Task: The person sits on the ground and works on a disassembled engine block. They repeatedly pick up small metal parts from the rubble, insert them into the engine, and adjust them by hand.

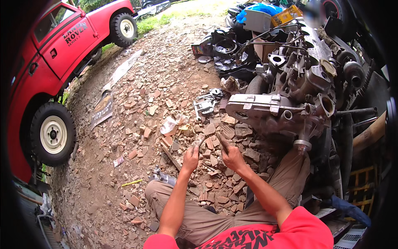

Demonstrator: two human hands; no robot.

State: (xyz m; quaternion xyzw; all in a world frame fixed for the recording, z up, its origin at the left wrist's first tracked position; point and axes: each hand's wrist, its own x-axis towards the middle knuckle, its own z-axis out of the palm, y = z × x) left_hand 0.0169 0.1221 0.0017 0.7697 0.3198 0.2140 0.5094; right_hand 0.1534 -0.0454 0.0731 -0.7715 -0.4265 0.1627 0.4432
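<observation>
My left hand [190, 157], low in the middle of the view, is closed on a thin grey metal tool [200, 142] that points up and away from me. Beside it, my right hand [232, 159] grips a darker, thicker bar-like tool [221, 139], also angled upward. Both are held over broken rubble between my bent legs. Beyond them lie several small metal parts [205, 107]. A large dirty metal engine [253, 107] with bolted flanges and pipes stands to the right, above my right leg. What exactly the two tools are, I cannot tell.
A red off-road vehicle [66, 50] stands at the left on gravel and broken tile [124, 103]. Black bags [240, 62], a yellow crate [285, 14] and a tire are piled at the back right. Another yellow crate [360, 186] and blue cloth [348, 209] sit at lower right.
</observation>
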